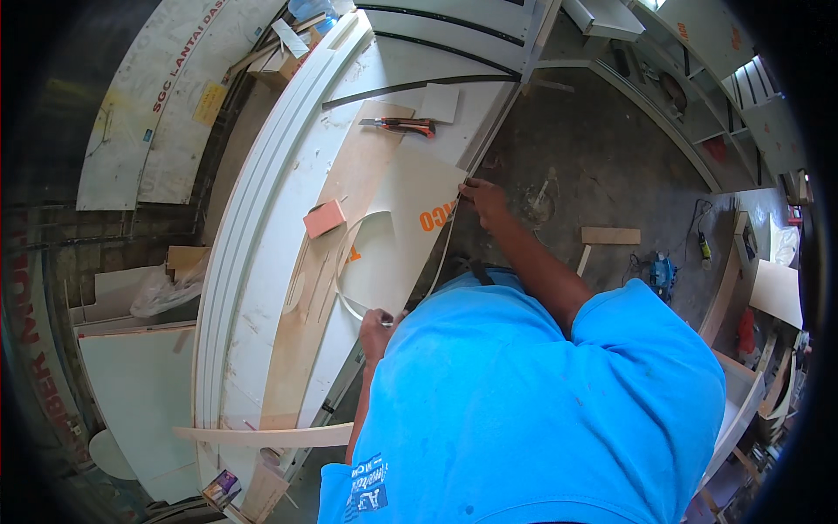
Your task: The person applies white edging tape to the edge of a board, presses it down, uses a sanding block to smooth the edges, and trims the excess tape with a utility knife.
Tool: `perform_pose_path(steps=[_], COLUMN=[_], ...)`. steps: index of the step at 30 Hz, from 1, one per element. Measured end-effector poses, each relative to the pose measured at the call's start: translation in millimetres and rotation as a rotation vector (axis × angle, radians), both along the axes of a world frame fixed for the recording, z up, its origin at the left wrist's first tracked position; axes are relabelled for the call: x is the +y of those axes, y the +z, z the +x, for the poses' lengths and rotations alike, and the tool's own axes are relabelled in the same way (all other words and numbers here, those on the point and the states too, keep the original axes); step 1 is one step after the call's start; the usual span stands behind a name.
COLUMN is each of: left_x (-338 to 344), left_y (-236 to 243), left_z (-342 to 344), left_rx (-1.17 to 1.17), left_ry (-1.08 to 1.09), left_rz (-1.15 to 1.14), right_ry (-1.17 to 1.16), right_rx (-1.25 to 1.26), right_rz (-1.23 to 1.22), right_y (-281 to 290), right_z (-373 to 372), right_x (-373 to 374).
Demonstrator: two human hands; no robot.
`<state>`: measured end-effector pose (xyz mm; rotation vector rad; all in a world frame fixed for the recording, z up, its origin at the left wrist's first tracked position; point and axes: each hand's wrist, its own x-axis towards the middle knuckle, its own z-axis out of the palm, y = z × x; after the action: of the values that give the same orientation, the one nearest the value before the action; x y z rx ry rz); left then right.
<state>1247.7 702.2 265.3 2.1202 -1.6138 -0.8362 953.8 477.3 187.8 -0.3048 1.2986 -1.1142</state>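
**Thin laminate sheet on white bench, both hands engaged**

Item: laminate sheet (410,227), pale, with orange print near one edge and a curved cut-out in its near half. It lies flat on the white workbench (262,262), overlapping a long plywood strip (349,175), with its right corner at the bench edge. Judged light, thin and springy: likely to flex or crack if lifted by one corner, and the surface looks slick. Best held at two opposite edges, or pressed flat.

Attached: a narrow curled strip (345,262) of the same stock, looping from the cut-out toward the near edge; limp and easily kinked.

Left hand (377,325): closed around a small dark tool, type not readable, at the sheet's near edge, beside the end of the curled strip.

Right hand (483,197): fingers bent, pinching or pressing the sheet's far right corner at the bench edge; whether it grips or only steadies cannot be told.

Nearby on bench: pink sanding block (324,218) just left of the sheet; orange-handled utility knife (400,126) further up; small white offcut (439,102) beside it.

Beyond: dusty concrete floor (594,166), blue power tool (661,273), wood scraps.
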Motion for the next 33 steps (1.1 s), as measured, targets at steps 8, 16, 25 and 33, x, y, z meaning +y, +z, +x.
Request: perform_pose_path(steps=[8, 16, 25, 33], left_x=[-92, -121, -139, -141], left_y=[7, -16, -22, -22], left_z=[-2, 2, 17, 20], left_rx=[-0.319, -0.319, -0.230, -0.216], left_ry=[-0.022, -0.183, -0.288, -0.299], left_rz=[-0.114, 0.073, 0.132, 0.147], right_ry=[0.021, 0.047, 0.021, 0.036], right_rx=[-0.037, -0.068, -0.044, -0.083], right_rz=[-0.013, 0.024, 0.058, 0.061], right_y=[8, 2, -5, 13], right_z=[8, 6, 8, 12], right_x=[1, -2, -5, -4])
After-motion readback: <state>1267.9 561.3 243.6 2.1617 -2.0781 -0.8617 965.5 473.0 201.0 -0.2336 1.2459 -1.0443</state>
